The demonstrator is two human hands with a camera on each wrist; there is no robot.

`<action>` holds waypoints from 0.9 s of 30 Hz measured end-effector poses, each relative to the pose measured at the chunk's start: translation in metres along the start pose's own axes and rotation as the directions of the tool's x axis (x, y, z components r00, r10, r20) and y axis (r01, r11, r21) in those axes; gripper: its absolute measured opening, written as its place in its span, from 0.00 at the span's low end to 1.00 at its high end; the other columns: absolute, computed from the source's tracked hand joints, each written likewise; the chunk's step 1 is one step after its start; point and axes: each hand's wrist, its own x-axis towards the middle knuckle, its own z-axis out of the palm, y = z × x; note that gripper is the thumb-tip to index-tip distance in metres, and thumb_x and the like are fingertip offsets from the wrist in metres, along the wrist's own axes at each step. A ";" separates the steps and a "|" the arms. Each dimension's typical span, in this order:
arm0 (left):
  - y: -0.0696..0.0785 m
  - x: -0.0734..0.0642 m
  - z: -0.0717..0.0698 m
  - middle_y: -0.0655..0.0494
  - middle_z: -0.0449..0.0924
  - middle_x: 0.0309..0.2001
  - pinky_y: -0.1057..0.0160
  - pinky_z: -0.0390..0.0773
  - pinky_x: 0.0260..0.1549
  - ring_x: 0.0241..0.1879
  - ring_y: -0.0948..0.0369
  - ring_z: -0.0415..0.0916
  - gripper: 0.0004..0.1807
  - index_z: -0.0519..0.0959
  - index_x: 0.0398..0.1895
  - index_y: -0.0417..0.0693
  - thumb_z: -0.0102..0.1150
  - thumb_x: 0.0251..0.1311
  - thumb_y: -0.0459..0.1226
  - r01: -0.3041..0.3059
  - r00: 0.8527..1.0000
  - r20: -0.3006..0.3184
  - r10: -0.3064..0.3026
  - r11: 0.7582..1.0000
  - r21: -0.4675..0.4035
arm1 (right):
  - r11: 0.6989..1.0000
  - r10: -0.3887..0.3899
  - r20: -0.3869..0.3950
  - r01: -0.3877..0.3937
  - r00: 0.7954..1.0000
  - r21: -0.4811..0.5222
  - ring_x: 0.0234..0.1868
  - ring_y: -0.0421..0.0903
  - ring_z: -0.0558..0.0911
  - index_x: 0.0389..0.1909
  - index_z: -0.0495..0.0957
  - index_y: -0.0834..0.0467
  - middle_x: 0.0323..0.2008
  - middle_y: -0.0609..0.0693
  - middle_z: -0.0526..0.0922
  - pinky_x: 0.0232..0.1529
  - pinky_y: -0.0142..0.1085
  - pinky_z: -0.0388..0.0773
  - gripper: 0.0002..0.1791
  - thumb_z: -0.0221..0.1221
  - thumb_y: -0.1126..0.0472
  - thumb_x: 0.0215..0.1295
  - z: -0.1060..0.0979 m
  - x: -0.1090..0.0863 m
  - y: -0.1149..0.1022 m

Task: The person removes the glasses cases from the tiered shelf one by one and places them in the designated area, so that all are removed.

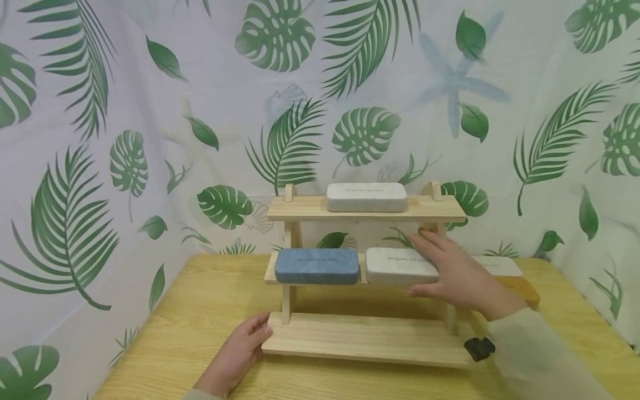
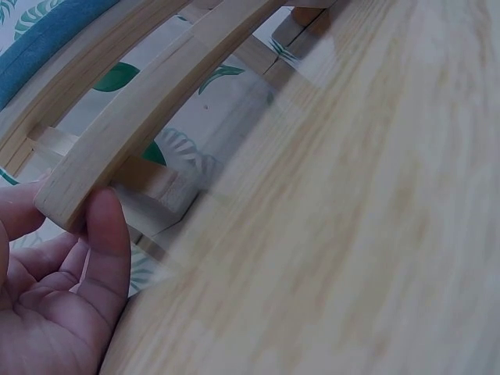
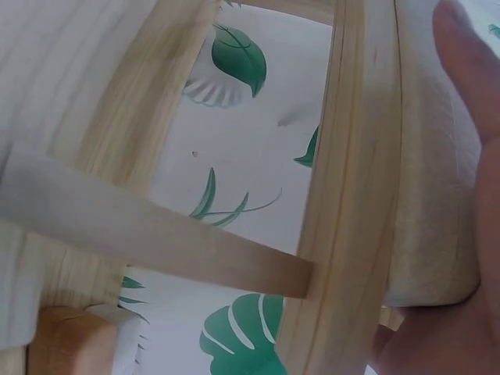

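A three-tier wooden display rack (image 1: 370, 336) stands on the table. At its left side, my left hand (image 1: 240, 347) pinches the end of the lowest shelf; thumb and fingers on the shelf edge show in the left wrist view (image 2: 70, 289). My right hand (image 1: 460, 275) grips the right end of a white glasses case (image 1: 397, 266) on the middle shelf, its thumb low at the front. The right wrist view shows that case (image 3: 437, 195) beside the shelf edge. Left of it on the same shelf lies a blue glasses case (image 1: 316, 268). Another white case (image 1: 367, 198) sits on the top shelf.
Behind my right forearm, a white case (image 1: 500, 265) and an orange case (image 1: 525, 290) lie at the table's right side, partly hidden. A leaf-patterned cloth (image 1: 200, 83) hangs behind the wooden table (image 1: 165, 333). A black clip (image 1: 480, 349) is by my right sleeve.
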 end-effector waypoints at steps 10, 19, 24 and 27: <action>0.001 -0.001 0.000 0.30 0.60 0.71 0.58 0.74 0.60 0.65 0.49 0.67 0.39 0.48 0.77 0.26 0.50 0.78 0.44 0.001 1.000 -0.001 -0.001 1.000 0.015 | 0.995 0.103 0.001 -0.103 0.995 0.003 0.63 0.67 0.70 0.79 0.54 0.64 0.68 0.69 0.68 0.59 0.63 0.70 0.73 0.66 0.20 0.42 0.008 0.004 0.001; 0.003 -0.002 0.000 0.31 0.60 0.71 0.58 0.74 0.60 0.66 0.49 0.67 0.38 0.48 0.77 0.26 0.50 0.78 0.43 -0.001 1.000 0.003 0.001 1.000 -0.001 | 0.988 0.151 0.008 -0.151 0.989 -0.026 0.62 0.65 0.69 0.75 0.63 0.62 0.65 0.66 0.71 0.58 0.62 0.70 0.67 0.66 0.20 0.43 0.007 0.004 -0.006; 0.005 -0.002 0.001 0.31 0.61 0.71 0.58 0.74 0.60 0.65 0.49 0.67 0.37 0.48 0.77 0.26 0.49 0.79 0.42 -0.011 1.000 0.008 0.010 1.000 0.012 | 0.990 0.140 0.002 -0.140 0.990 -0.032 0.61 0.64 0.70 0.72 0.67 0.64 0.64 0.66 0.73 0.58 0.62 0.69 0.62 0.70 0.24 0.44 0.008 0.004 -0.007; 0.005 -0.003 0.001 0.31 0.61 0.71 0.59 0.74 0.60 0.65 0.49 0.67 0.37 0.48 0.77 0.26 0.48 0.79 0.43 -0.009 1.000 0.013 0.009 1.000 0.020 | 0.992 0.126 0.000 -0.126 0.992 -0.029 0.61 0.65 0.70 0.71 0.68 0.65 0.63 0.66 0.74 0.59 0.63 0.68 0.61 0.71 0.26 0.45 0.008 0.002 -0.008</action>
